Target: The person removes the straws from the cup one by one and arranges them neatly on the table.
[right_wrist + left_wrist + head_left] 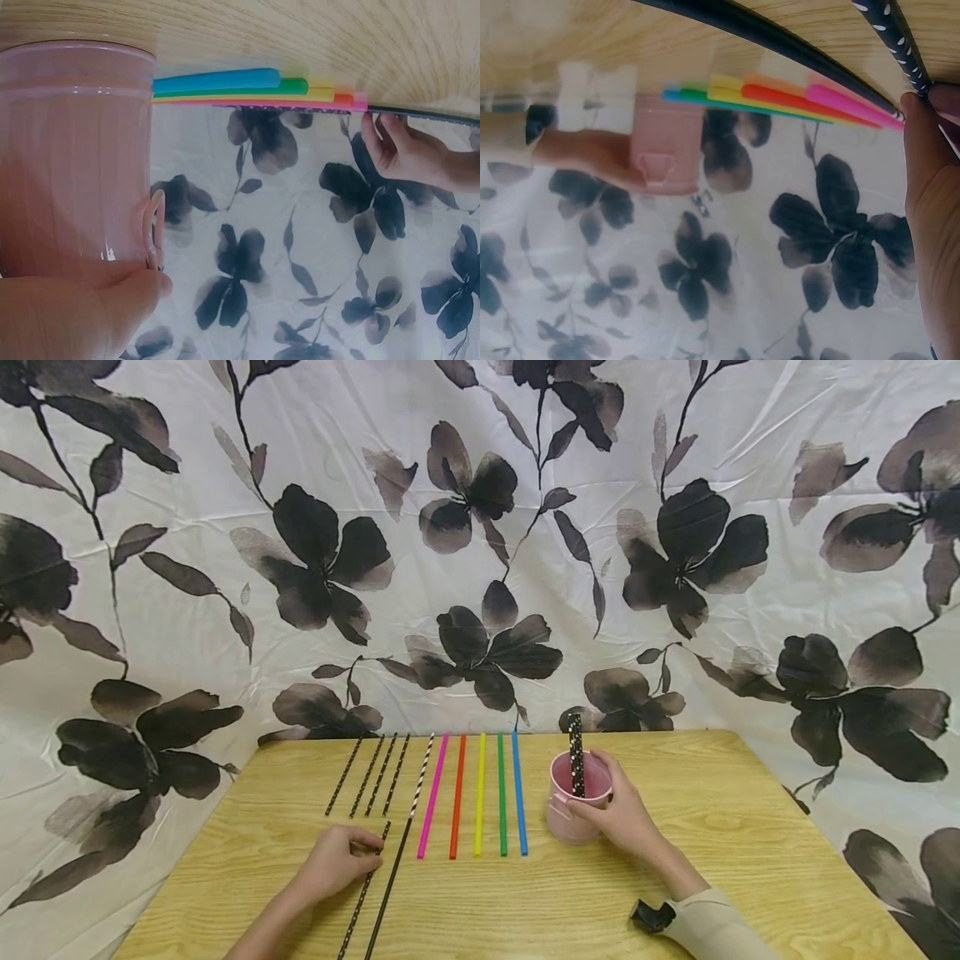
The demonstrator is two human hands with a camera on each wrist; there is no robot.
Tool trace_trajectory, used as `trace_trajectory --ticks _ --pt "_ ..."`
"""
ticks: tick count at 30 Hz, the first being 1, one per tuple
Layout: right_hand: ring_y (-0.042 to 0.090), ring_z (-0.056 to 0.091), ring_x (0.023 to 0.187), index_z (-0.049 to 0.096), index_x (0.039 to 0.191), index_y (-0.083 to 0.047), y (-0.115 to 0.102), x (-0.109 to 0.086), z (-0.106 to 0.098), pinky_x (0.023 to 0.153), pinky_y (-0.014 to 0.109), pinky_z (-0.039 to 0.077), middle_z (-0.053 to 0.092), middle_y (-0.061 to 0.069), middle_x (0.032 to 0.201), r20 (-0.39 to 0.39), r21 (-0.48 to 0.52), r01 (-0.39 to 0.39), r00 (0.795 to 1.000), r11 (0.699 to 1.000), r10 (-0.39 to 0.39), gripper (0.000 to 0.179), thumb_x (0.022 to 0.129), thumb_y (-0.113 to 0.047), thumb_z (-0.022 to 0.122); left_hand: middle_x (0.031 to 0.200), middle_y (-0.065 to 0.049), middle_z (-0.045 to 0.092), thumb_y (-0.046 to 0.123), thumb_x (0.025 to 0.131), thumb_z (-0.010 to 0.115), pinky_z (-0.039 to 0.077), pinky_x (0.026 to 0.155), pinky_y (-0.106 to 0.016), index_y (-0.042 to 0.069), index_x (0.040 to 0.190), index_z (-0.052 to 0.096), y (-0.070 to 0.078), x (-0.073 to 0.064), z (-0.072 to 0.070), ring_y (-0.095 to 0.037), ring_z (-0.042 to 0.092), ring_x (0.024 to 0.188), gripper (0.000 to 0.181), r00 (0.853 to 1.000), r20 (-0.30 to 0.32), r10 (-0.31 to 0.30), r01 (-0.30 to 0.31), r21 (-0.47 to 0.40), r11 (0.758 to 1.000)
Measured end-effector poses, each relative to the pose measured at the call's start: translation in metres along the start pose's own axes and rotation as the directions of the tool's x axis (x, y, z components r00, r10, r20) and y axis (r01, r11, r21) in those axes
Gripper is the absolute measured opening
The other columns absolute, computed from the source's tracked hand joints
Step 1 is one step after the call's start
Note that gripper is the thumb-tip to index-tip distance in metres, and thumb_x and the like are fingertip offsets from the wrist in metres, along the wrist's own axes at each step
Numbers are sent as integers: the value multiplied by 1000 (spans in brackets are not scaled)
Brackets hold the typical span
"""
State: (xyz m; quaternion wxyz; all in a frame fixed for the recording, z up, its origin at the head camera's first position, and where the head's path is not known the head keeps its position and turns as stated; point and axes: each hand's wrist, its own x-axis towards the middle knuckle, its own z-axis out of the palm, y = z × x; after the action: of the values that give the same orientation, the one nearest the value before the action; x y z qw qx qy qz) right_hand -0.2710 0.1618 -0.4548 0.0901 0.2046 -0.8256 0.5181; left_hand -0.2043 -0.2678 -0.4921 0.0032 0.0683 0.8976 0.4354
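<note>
My left hand (337, 862) pinches a black straw with light specks (360, 902) between thumb and fingertips, near its far end. That straw lies along the front left of the table, and its near end runs out of the head view. On the right, my right hand (626, 814) grips a pink cup (573, 822) around its side, thumb toward the front. The cup stands upright, with white-dotted black straws (576, 752) rising out of it. In the right wrist view the cup's small handle (155, 229) shows beside the thumb.
Several speckled black straws (372, 774) lie in a row at the back left. Beside them are a striped straw (422, 772), a plain black straw (390, 889), and pink (432, 797), red, yellow, green and blue (520, 793) straws. A floral cloth (540, 560) hangs behind the table.
</note>
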Motion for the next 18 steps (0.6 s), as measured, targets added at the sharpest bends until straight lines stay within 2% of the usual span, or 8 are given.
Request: trace_trajectory --ticks 2,8,18 --pt "32 41 113 27 135 -13 -2 -1 0 87 49 40 41 15 126 0 3 -1 1000 1000 1 84 69 -31 76 88 -7 63 9 72 72 50 52 -23 4 92 67 0 0 1 -15 59 66 21 1000 3 1 -1 -1 1000" --pt "19 43 112 27 134 -26 25 5 6 87 41 42 42 0 124 -34 -25 -19 999 1000 18 86 64 -43 75 86 -5 64 11 71 72 49 52 -23 5 91 67 0 1 3 -15 58 66 21 1000 6 1 -1 7 1000" --pt "22 43 112 26 135 -25 27 5 5 87 42 41 42 3 125 -19 -35 -11 1000 999 11 86 66 -42 75 87 -5 64 11 70 73 49 55 -22 5 91 67 2 1 6 -13 58 66 22 1000 5 15 -15 34 999"
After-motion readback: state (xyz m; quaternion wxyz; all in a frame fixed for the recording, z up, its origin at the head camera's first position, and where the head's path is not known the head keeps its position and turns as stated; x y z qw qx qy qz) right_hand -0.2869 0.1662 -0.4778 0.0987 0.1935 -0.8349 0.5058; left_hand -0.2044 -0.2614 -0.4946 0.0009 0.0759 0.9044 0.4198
